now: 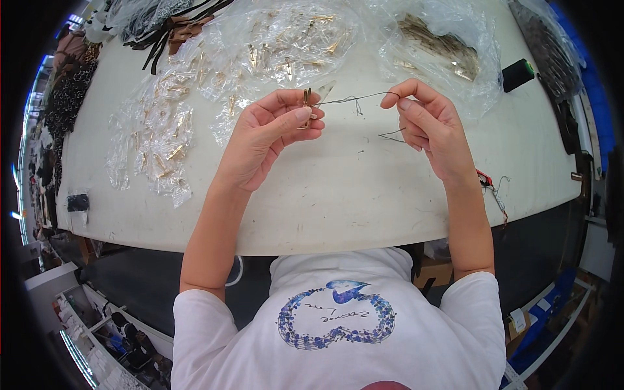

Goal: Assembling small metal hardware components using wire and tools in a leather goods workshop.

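My left hand (276, 133) pinches a small gold-coloured metal piece (307, 99) between thumb and fingers, above the pale table. A thin dark thread (354, 99) runs from that piece across to my right hand (429, 123). The right forefinger and thumb are drawn together on the thread, and a loose end sticks out below the curled fingers. Just behind the metal piece, a clear plastic scrap or small bag corner (325, 90) shows. The exact shape of the metal piece is partly hidden by my fingers.
Clear plastic bags with gold-coloured metal pieces (172, 153) spread over the table's left and back. A larger clear bag (442, 52) lies at the back right, beside a dark thread spool (517, 75). Red-handled snips (484, 179) lie by my right forearm. A small black item (78, 203) sits far left.
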Motion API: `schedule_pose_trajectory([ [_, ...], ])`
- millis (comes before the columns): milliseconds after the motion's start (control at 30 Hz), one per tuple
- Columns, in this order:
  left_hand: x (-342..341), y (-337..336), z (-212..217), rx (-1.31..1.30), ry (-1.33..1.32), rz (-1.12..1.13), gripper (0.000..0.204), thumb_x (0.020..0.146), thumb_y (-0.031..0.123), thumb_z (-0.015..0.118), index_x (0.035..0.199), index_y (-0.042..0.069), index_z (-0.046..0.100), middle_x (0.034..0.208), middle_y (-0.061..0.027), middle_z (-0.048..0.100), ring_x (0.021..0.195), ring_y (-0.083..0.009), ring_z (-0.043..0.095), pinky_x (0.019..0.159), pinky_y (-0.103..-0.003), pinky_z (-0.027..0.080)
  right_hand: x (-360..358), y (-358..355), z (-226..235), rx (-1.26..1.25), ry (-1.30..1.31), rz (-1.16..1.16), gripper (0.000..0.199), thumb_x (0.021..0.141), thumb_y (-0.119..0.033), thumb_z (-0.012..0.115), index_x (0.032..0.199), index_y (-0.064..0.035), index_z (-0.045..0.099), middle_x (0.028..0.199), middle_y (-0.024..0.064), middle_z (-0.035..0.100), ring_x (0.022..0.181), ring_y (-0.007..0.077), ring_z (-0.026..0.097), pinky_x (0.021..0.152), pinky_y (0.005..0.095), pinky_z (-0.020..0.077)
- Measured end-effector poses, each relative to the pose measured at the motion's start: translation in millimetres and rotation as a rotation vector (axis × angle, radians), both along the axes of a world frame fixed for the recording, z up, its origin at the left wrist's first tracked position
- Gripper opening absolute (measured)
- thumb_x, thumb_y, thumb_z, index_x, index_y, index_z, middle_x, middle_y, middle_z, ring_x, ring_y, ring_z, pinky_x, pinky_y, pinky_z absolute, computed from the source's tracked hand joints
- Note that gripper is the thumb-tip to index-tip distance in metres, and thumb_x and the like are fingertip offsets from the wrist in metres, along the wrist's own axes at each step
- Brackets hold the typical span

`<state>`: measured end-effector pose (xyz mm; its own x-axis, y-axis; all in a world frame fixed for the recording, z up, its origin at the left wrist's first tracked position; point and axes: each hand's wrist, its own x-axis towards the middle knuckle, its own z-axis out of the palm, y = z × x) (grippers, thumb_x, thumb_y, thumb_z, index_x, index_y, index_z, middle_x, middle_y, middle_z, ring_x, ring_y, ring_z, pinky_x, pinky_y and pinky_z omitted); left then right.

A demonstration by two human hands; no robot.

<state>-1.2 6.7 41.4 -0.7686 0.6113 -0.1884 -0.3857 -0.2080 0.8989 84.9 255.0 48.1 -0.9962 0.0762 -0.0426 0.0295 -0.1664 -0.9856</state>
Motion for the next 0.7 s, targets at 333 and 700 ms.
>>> schedule_pose_trajectory([
  [333, -5.1, -1.5, -10.9, 0.09, -0.055, 0.052, 0.021, 0.097, 0.009, 0.059, 0.115, -0.002, 0.061, 0.103, -0.0112, 0.067, 0.091, -0.0133, 0.067, 0.081, -0.023, 0.058, 1.4, 13.4, 0.5, -0.137, -0.011, 0.071, 0.013, 0.099, -0.013, 0.053, 0.095, -0.0039, 0.061, 0.056, -0.0104, 0.032, 0.046, -0.0001, 0.022, 0.043, 0.0195, 0.0206],
  [700, -0.5, 1.4, -14.9, 0.214, -0.206, -0.009, 0.017, 0.097, 0.01, 0.06, 0.111, 0.0, 0.061, 0.102, -0.0118, 0.068, 0.091, -0.0132, 0.067, 0.08, -0.022, 0.057, -5.4, 17.3, -13.2, -0.557, -0.122, 0.086, 0.009, 0.096, -0.01, 0.052, 0.096, -0.0052, 0.059, 0.056, -0.0106, 0.026, 0.044, 0.0011, 0.021, 0.043, 0.0197, 0.0233],
])
